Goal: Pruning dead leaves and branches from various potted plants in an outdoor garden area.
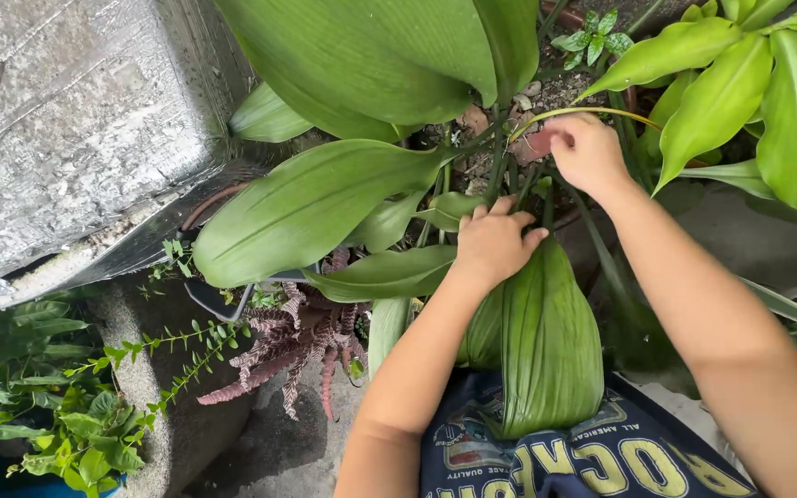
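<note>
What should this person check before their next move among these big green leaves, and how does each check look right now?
1. Left hand pressing a broad leaf down out of the way: ok.
2. Right hand on the reddish dead leaf near the stems: ok.
3. Thin yellow-green stem arching over the right hand, clear of the fingers: cannot tell.
4. Soil at the plant base in sight: ok, partly.
5. Grip on the dead leaf firm: cannot tell.
</note>
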